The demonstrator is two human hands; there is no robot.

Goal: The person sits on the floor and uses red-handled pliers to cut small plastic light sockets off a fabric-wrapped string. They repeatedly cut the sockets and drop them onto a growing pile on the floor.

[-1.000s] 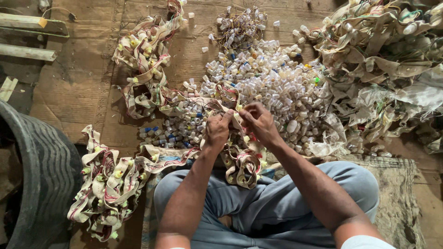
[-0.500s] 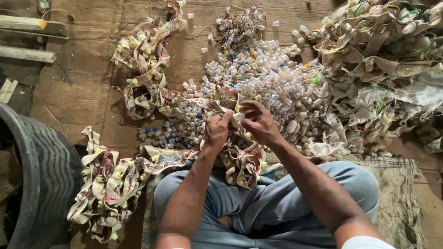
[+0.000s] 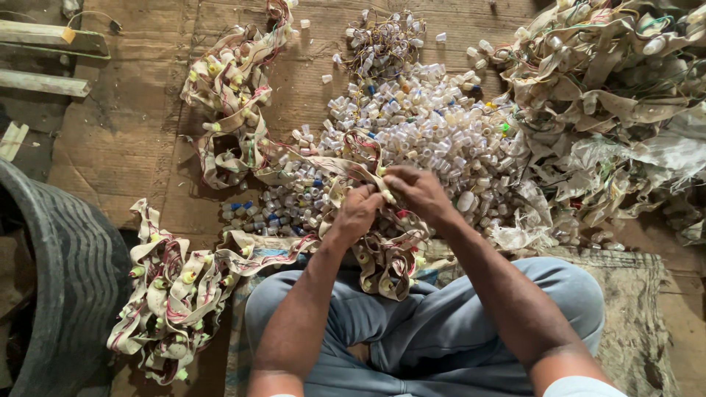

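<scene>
hands (image 3: 390, 202) gripping tape strip (image 3: 371, 246), fingertips hidden, strip's held end unclear

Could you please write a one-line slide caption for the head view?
Both hands, left hand and right hand, grip a cloth strip beside a capsule pile.

The fingertips of the left hand (image 3: 358, 213) and right hand (image 3: 419, 192) are buried in the tangled strip (image 3: 382, 250), so what they pinch cannot be made out. The black tub (image 3: 70, 272) at near left is cut off by the edge. The heap of torn strips (image 3: 610, 95) at far right runs out of view. The small caps (image 3: 434, 140) are too tiny to tell apart.
</scene>
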